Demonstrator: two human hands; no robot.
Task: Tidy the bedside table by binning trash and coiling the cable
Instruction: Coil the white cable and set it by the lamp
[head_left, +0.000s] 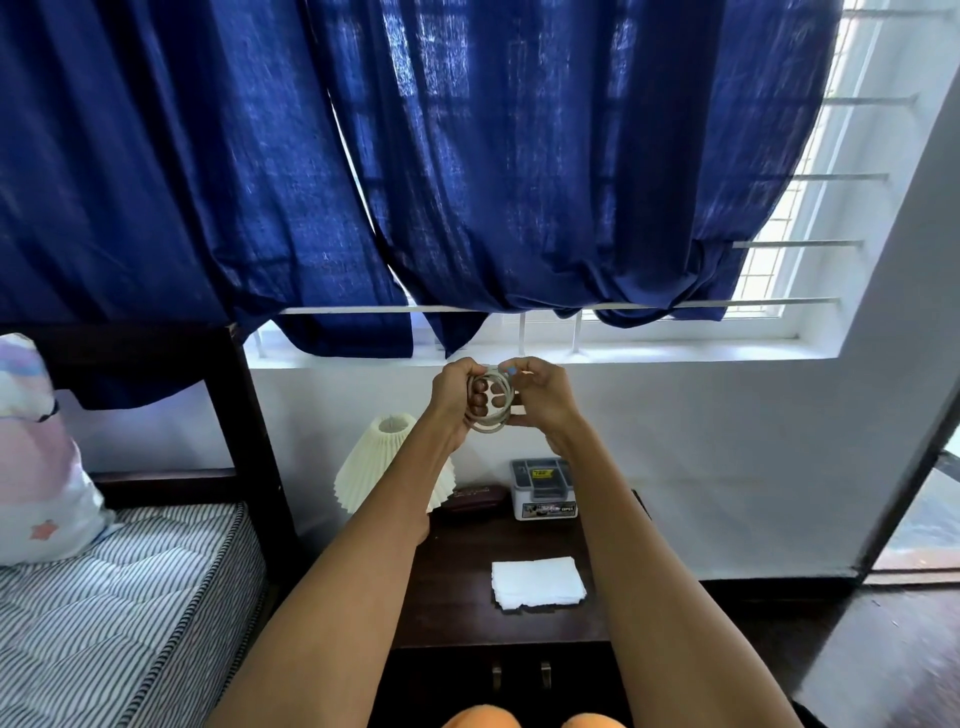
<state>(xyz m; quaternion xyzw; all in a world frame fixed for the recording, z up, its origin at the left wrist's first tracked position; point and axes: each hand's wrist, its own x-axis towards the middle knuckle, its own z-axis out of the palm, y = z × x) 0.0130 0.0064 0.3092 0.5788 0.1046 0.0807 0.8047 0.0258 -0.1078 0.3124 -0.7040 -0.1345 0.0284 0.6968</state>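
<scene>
A pale grey cable (500, 415) is wound into a small round coil, held up in front of the white wall, well above the bedside table (467, 582). My left hand (454, 395) grips the coil's left side, fingers through the loops. My right hand (543, 397) pinches the coil's right side and a blue-tipped end at the top. A folded white tissue (537, 582) lies flat on the dark wooden table top below.
On the table's back edge stand a pleated cream lamp shade (374, 467), a dark case (475, 499) and a small grey box (543, 488). A bed with a striped mattress (119, 613) is at left. Blue curtains (415, 156) hang above.
</scene>
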